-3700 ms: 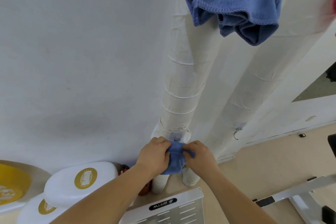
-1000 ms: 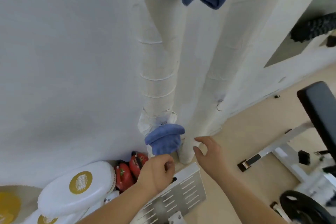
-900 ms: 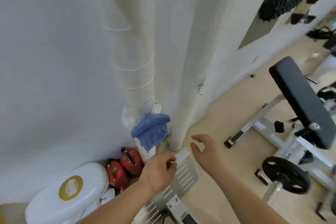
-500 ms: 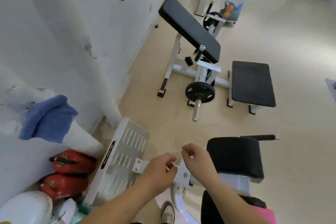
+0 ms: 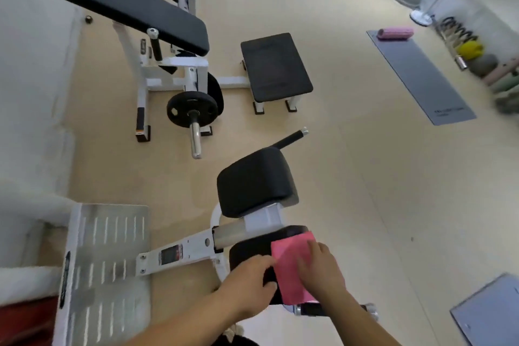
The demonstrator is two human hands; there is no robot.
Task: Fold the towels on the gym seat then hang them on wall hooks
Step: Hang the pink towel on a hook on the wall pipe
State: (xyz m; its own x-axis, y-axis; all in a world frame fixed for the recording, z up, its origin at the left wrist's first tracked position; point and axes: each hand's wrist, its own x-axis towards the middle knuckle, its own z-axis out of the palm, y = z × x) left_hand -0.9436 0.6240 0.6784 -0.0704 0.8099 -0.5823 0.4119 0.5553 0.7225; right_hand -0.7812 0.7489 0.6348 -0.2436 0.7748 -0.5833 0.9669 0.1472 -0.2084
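Note:
A pink towel (image 5: 292, 264) lies flat on the black gym seat (image 5: 247, 254) just below me. My left hand (image 5: 248, 285) rests at the towel's left edge, thumb and fingers touching it. Across the towel's right side lies my right hand (image 5: 323, 272), with its fingers spread on the cloth. Whether either hand grips the cloth is unclear because of blur. The wall hooks and the blue towels are out of view.
A black upright pad (image 5: 255, 180) stands just beyond the seat. A slotted metal footplate (image 5: 104, 270) sits at lower left. Farther off are an inclined bench (image 5: 123, 5) with a weight plate (image 5: 192, 109), a small black seat (image 5: 275, 66) and a grey mat (image 5: 418, 76).
I have turned from the wall, where a small blue towel now hangs, toward the gym seat. Both hands, empty a moment ago, now lie on the pink towel.

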